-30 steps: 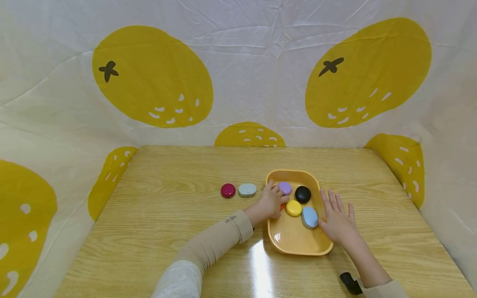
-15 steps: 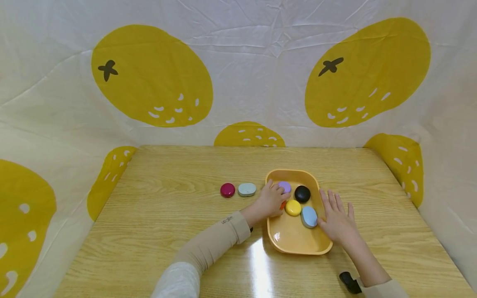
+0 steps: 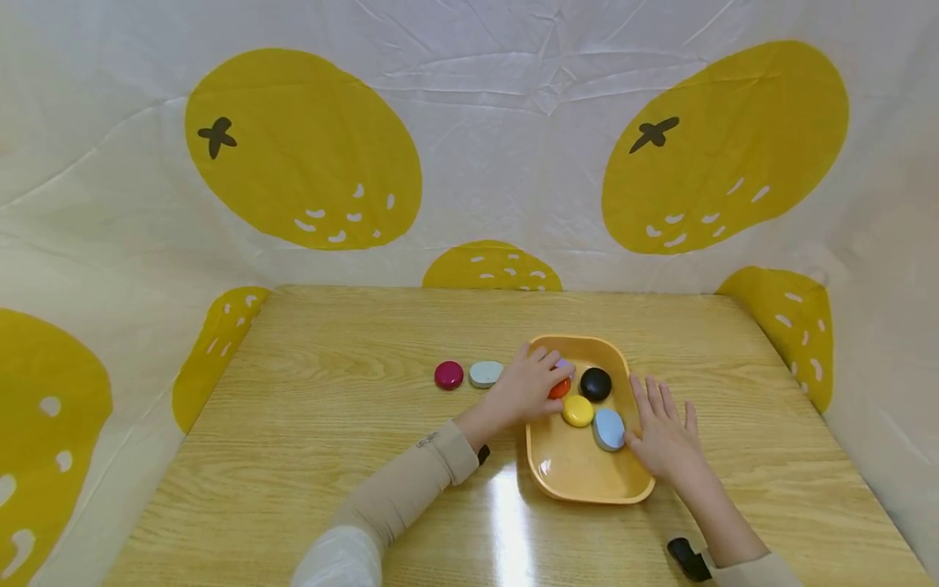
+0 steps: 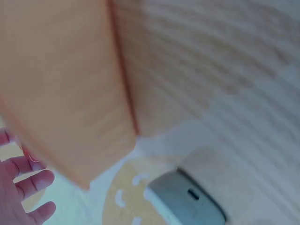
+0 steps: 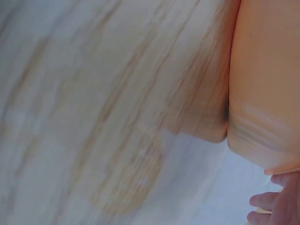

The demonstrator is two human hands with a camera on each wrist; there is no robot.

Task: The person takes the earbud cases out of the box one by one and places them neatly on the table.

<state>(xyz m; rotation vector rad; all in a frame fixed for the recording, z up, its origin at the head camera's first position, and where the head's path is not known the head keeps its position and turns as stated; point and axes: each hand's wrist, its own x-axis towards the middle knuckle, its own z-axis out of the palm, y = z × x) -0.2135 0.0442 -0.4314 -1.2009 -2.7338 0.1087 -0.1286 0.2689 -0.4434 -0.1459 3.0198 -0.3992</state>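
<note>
The fingers of your left hand (image 3: 522, 388) are bent round the red piece (image 3: 560, 389), pinching it, right of the frame's centre in the orange tray (image 3: 583, 481). Your right hand (image 3: 666, 436) has its fingers apart, touching the tray's right rim. Just right of the red piece lie the black piece (image 3: 596, 384) and, below, the yellow piece (image 3: 578, 412) and light blue piece (image 3: 609, 430).

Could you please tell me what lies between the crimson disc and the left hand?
The grey oval, on the table, lies between the crimson disc and the left hand, as the head view shows.
</note>
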